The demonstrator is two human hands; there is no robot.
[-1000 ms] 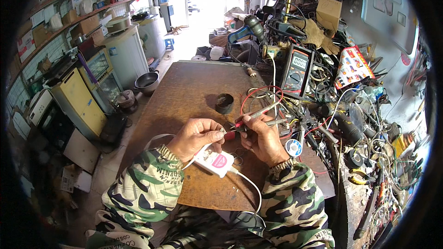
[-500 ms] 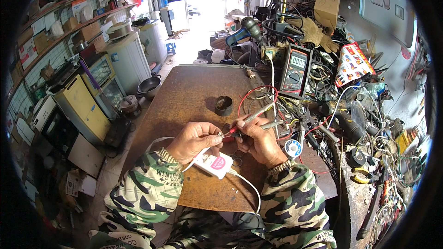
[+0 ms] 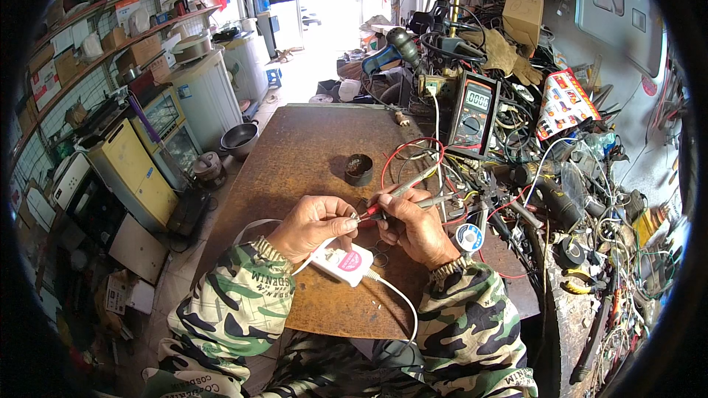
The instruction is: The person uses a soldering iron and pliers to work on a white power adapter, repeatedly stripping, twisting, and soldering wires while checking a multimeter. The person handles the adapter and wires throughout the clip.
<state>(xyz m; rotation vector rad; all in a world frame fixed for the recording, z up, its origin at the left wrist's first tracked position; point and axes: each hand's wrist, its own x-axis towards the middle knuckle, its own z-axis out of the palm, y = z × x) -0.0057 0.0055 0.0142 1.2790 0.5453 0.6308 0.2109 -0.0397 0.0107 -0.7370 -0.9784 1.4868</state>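
Observation:
My left hand [image 3: 313, 225] pinches the small end of a white cord, over a white power strip [image 3: 343, 264] with a pink label lying on the worn wooden table [image 3: 295, 140]. My right hand [image 3: 413, 228] grips two test probes [image 3: 404, 189] with red and dark tips, which are at the cord end between my fingers; whether they touch it is hard to tell. The probe leads run to an upright multimeter [image 3: 472, 114] at the table's right. A dark round cup [image 3: 358, 167] stands above my hands, and a solder spool [image 3: 468, 236] is right of my right hand.
Tangled cables, tools and a black cylinder [image 3: 560, 206] crowd the right side, with gloves [image 3: 501, 51] and a cardboard box [image 3: 522, 18] piled behind. Appliances [image 3: 129, 169], shelves [image 3: 118, 44] and a pan [image 3: 240, 140] line the left. A bright doorway [image 3: 328, 7] is straight ahead.
Since a second ago the probe tips in my right hand have shifted slightly left toward the cord end in my left hand. The view has shifted a little. The last half second shows hardly any movement.

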